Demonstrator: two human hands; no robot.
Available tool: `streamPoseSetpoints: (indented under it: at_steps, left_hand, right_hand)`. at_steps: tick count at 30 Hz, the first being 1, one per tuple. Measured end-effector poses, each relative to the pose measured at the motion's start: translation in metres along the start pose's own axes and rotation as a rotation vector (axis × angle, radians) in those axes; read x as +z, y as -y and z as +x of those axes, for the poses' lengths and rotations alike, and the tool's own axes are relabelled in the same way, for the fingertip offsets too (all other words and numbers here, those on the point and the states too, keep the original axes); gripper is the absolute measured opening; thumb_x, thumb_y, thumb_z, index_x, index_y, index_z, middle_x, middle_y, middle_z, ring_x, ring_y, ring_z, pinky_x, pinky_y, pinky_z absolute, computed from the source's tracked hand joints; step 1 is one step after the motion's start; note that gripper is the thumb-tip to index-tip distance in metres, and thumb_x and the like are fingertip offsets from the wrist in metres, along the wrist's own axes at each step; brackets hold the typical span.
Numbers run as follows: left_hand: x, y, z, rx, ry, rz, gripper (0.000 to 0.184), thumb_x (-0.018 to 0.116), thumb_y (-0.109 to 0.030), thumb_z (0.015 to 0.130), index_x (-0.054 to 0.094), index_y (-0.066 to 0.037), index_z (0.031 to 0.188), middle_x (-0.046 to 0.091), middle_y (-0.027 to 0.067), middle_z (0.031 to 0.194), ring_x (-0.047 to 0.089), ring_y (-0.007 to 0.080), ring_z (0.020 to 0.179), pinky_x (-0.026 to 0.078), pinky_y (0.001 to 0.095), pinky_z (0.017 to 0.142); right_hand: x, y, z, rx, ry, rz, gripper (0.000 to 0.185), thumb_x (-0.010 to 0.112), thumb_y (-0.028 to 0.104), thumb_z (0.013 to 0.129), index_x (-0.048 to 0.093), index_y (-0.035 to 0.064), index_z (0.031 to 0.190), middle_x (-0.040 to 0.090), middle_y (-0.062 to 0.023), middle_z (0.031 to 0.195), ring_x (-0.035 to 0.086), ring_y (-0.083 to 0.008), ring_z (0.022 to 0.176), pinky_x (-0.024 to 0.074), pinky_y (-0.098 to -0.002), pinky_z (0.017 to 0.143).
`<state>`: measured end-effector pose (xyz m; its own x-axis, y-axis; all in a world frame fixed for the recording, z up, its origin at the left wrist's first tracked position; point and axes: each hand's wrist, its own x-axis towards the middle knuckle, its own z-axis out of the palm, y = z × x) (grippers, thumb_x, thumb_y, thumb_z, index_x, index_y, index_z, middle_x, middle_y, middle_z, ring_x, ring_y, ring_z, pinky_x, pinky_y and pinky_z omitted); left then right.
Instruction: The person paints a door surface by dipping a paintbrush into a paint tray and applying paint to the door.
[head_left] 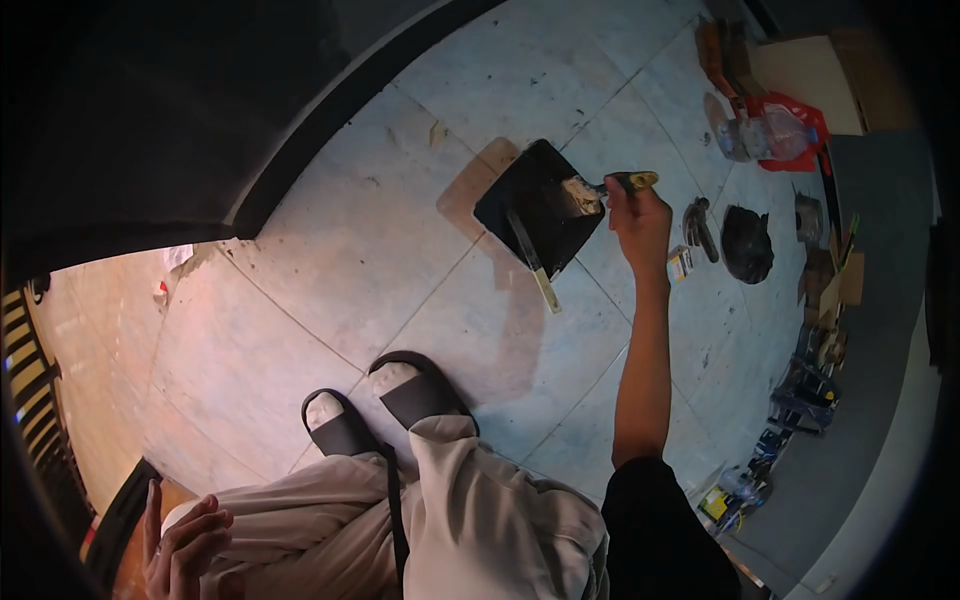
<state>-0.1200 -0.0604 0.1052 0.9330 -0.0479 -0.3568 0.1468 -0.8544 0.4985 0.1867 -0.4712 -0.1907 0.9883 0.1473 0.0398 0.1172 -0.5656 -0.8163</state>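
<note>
Looking down from the head, you see the right hand closed tight around the handle of a brush. The brush is over the right side of a black tray on the floor. Its wide, flat head looks pale and creamy, with some dark marks on it. The handle is dark, and the end that pokes out past the fingers is yellow and green.

The tray is square with round corners, and it is dark inside. A long, thin stick leans over its edge. The part inside the tray is dark, and the end sticking out is pale yellow.

Down in the left corner is the left hand, near the leg in light pants. Its fingers are bent and a bit apart. I can't tell if it holds the small white thing next to it.
</note>
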Motion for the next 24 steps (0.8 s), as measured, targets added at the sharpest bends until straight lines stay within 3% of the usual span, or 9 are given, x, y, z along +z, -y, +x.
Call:
streamPoseSetpoints:
  at_steps: [3, 6, 7, 9, 12, 24]
  left_hand:
    - [0.001, 0.002, 0.001, 0.032, 0.007, -0.028, 0.019, 0.062, 0.003, 0.095, 0.066, 0.002, 0.114, 0.073, 0.0176, 0.114, 0.069, 0.0343, 0.114, 0.046, 0.0531, 0.109]
    - [0.003, 0.001, 0.004, 0.045, 0.009, 0.000, 0.021, 0.063, 0.008, 0.092, 0.066, 0.001, 0.112, 0.073, 0.0175, 0.114, 0.070, 0.0329, 0.113, 0.045, 0.0541, 0.109]
    - [0.010, 0.012, -0.005, 0.046, 0.011, 0.000, 0.021, 0.063, 0.008, 0.092, 0.066, 0.001, 0.112, 0.073, 0.0175, 0.114, 0.070, 0.0329, 0.113, 0.045, 0.0541, 0.109]
    - [0.028, 0.037, -0.020, -0.016, -0.035, 0.055, 0.004, 0.061, -0.006, 0.095, 0.062, -0.010, 0.095, 0.075, 0.0085, 0.095, 0.075, 0.0281, 0.099, 0.036, 0.0668, 0.113]
    - [0.032, 0.036, -0.025, -0.046, -0.076, 0.048, 0.012, 0.059, -0.005, 0.097, 0.057, -0.011, 0.087, 0.074, 0.0073, 0.091, 0.076, 0.0263, 0.096, 0.037, 0.0673, 0.112]
    - [0.030, 0.034, -0.023, -0.077, -0.050, 0.042, 0.006, 0.062, -0.008, 0.097, 0.058, -0.010, 0.093, 0.073, 0.0089, 0.093, 0.075, 0.0288, 0.098, 0.036, 0.0681, 0.112]
  right_hand:
    - [-0.009, 0.004, 0.004, -0.056, -0.052, 0.047, 0.020, 0.070, 0.022, 0.099, 0.071, 0.0029, 0.103, 0.064, 0.0000, 0.070, 0.051, -0.0041, 0.054, 0.0403, -0.0235, 0.050]
    - [-0.021, 0.010, 0.020, -0.113, 0.050, 0.012, 0.017, 0.067, 0.017, 0.100, 0.070, 0.0010, 0.105, 0.061, -0.0002, 0.070, 0.050, -0.0043, 0.054, 0.0397, -0.0230, 0.051]
    - [-0.022, 0.007, 0.025, -0.111, 0.049, 0.011, 0.017, 0.067, 0.017, 0.100, 0.070, 0.0010, 0.105, 0.061, -0.0002, 0.070, 0.050, -0.0043, 0.054, 0.0397, -0.0230, 0.051]
    - [-0.024, 0.002, 0.035, -0.117, 0.122, 0.034, 0.017, 0.066, 0.017, 0.101, 0.069, 0.0004, 0.106, 0.061, -0.0005, 0.072, 0.050, -0.0046, 0.055, 0.0399, -0.0227, 0.051]
    - [-0.028, -0.006, 0.046, -0.052, 0.155, 0.109, 0.018, 0.065, 0.016, 0.102, 0.069, -0.0004, 0.108, 0.062, -0.0013, 0.075, 0.051, -0.0051, 0.057, 0.0399, -0.0227, 0.052]
    - [-0.045, -0.002, 0.066, -0.081, 0.168, 0.122, 0.020, 0.067, 0.019, 0.101, 0.070, 0.0003, 0.108, 0.061, -0.0010, 0.075, 0.049, -0.0049, 0.057, 0.0383, -0.0226, 0.051]
